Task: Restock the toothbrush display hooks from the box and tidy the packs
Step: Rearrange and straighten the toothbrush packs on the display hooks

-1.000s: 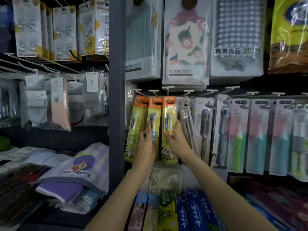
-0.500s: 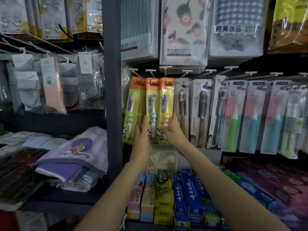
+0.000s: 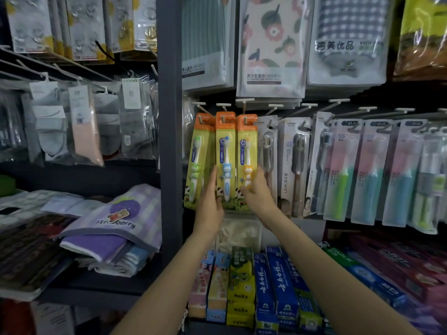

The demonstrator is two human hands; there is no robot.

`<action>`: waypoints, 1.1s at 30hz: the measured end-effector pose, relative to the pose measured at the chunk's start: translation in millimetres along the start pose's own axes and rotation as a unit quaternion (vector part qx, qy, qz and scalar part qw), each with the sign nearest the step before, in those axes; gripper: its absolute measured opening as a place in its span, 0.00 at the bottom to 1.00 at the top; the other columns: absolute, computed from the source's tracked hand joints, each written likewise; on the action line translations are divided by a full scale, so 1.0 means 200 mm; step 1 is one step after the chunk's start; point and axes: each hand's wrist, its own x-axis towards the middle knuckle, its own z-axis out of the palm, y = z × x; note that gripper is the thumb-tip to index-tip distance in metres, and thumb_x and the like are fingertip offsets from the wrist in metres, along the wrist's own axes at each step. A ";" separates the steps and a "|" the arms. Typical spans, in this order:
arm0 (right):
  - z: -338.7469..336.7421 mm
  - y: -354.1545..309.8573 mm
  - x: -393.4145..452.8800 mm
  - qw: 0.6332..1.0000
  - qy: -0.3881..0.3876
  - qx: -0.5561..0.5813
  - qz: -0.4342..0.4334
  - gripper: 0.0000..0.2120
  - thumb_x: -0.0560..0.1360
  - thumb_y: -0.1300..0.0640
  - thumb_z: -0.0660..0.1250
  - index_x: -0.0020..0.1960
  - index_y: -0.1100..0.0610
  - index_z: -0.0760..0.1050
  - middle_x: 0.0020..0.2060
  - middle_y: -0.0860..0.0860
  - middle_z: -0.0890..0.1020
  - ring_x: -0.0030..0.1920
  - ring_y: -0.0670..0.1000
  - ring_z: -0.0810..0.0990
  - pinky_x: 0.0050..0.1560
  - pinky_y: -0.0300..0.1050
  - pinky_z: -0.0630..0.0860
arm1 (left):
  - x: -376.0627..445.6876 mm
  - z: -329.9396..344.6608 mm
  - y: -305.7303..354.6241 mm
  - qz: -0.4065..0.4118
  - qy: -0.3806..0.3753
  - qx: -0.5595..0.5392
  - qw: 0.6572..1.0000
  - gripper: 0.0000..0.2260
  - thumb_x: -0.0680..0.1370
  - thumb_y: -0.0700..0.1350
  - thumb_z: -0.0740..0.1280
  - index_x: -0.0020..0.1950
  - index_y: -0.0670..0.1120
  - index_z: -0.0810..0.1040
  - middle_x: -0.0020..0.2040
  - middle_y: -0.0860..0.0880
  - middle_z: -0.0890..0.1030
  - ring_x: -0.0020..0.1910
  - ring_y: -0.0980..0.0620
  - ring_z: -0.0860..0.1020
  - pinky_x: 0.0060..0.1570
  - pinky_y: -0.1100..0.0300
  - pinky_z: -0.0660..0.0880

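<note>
Left hand (image 3: 210, 201) and right hand (image 3: 257, 193), fingers apart, press the yellow orange-topped children's toothbrush packs (image 3: 225, 163); a shove could unhook them.

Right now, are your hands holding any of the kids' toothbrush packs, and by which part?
Both hands are on hanging packs, at their lower halves: left hand against the blue-brush pack, right hand on the orange-brush pack. A closed grip cannot be told.

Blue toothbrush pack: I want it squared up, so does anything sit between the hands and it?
Nothing visible does. The left hand and right hand already rest against the blue toothbrush pack from either side, flanked by the green pack and orange pack.
</note>
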 end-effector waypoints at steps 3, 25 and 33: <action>0.00 0.00 0.00 1.000 0.000 0.002 0.003 0.31 0.76 0.68 0.60 0.74 0.57 0.50 0.69 0.56 0.65 0.71 0.55 0.62 0.70 0.56 0.64 | 0.00 -0.01 0.00 -0.009 0.003 0.002 1.000 0.39 0.76 0.26 0.57 0.75 0.59 0.47 0.76 0.53 0.57 0.70 0.50 0.66 0.61 0.62 0.69; -0.07 0.03 -0.11 0.993 -0.066 -0.066 0.077 0.31 0.78 0.62 0.61 0.76 0.54 0.50 0.71 0.57 0.65 0.71 0.56 0.64 0.70 0.59 0.63 | -0.10 0.01 0.02 -0.034 0.013 0.156 0.987 0.28 0.78 0.31 0.57 0.76 0.46 0.54 0.69 0.42 0.65 0.60 0.45 0.73 0.55 0.59 0.71; -0.23 -0.17 -0.23 0.986 0.020 -0.153 -0.060 0.19 0.78 0.64 0.59 0.69 0.59 0.65 0.61 0.56 0.71 0.57 0.49 0.73 0.57 0.38 0.70 | -0.03 -0.09 0.12 0.082 0.122 0.170 0.974 0.25 0.75 0.30 0.61 0.70 0.43 0.65 0.68 0.42 0.65 0.65 0.45 0.67 0.64 0.51 0.70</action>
